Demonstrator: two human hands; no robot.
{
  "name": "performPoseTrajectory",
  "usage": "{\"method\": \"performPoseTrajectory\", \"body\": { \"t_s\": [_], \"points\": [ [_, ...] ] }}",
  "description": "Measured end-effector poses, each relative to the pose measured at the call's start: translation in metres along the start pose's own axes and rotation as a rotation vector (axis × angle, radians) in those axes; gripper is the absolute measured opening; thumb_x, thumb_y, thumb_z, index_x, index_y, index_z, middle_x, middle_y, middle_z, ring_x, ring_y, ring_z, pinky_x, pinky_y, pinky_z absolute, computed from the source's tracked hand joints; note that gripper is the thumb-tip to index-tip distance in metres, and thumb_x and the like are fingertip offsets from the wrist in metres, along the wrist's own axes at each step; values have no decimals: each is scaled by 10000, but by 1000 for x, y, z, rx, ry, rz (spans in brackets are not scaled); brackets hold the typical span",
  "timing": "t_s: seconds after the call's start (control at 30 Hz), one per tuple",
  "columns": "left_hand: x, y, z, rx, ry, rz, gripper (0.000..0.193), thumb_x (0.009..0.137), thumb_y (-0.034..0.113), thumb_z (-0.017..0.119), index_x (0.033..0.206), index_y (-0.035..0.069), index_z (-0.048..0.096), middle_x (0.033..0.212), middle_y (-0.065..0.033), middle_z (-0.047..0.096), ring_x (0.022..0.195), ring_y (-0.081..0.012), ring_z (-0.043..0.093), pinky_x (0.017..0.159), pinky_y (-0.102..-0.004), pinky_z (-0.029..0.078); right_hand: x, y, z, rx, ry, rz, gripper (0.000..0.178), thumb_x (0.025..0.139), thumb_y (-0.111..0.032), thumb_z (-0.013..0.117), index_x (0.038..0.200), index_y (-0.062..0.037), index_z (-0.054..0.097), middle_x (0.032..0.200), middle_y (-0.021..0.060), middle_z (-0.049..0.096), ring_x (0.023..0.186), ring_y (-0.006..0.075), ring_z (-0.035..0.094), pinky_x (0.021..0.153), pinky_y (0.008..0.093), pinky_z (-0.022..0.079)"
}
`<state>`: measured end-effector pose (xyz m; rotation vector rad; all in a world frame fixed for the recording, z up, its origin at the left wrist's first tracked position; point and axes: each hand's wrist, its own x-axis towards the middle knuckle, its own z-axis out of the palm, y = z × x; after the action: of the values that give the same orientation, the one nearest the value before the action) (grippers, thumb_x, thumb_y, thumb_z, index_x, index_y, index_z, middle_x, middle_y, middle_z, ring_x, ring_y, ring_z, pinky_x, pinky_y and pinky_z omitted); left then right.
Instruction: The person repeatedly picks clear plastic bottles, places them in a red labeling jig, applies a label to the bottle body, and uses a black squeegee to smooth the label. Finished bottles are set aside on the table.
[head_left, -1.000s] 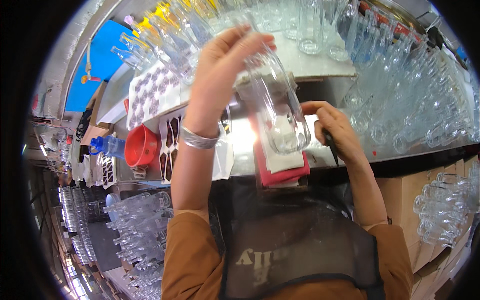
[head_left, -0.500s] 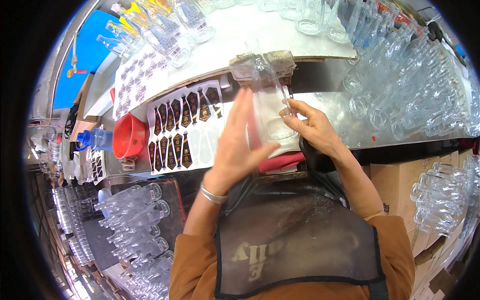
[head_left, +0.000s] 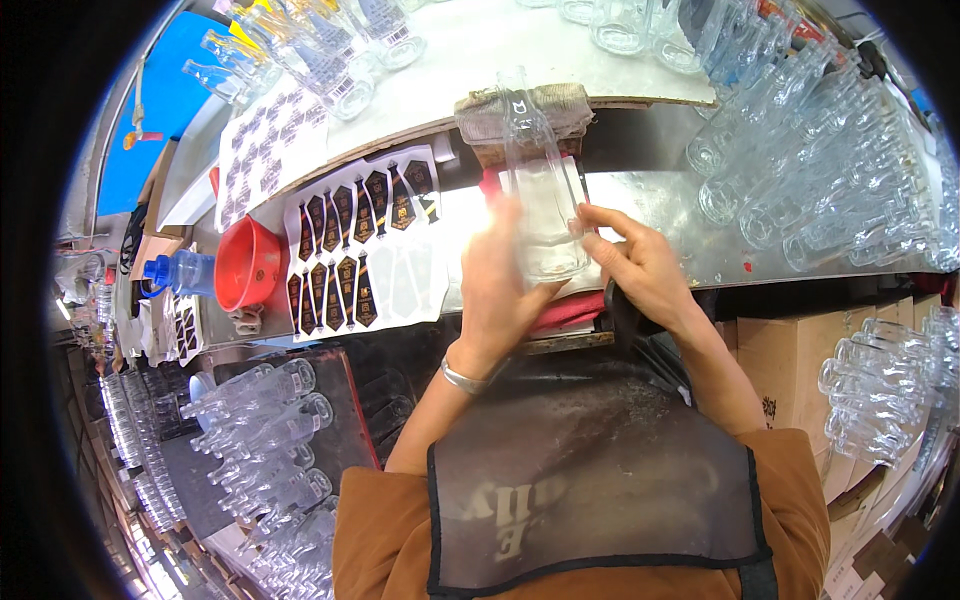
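The bottle [head_left: 545,185] is at the upper middle of the frame, neck directed toward the top edge and over the cloth roll [head_left: 560,108]. The right hand [head_left: 645,268] grasps the lower right side of the bottle with thumb and fingertips. The left hand [head_left: 492,300], blurred, is at the lower left side; its grip cannot be determined. A label sheet [head_left: 398,283] and a red bowl [head_left: 247,265] occupy the left of the frame.
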<state>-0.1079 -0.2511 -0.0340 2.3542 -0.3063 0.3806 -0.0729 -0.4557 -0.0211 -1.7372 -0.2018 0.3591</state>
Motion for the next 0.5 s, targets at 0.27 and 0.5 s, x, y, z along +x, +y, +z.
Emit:
{"method": "performPoseTrajectory", "body": {
  "t_s": [0.27,0.5],
  "points": [
    [-8,-3,2,-61,-3,6,899,728,118,822,1494,-25,375,1504,-251,418,1339,-402,450,1126,-469,352,-22,-29,0,-253,124,-261,367,953,-119,642,1292,17,604,1138,35,664,621,25,466,574,215,403],
    [0,13,2,74,138,100,929,685,102,842,1487,-39,394,1450,-219,508,1134,-344,558,993,-435,419,-11,-7,-1,-148,116,-119,374,936,-111,663,1287,8,607,1134,50,661,583,41,449,548,236,393]
  ]
}}
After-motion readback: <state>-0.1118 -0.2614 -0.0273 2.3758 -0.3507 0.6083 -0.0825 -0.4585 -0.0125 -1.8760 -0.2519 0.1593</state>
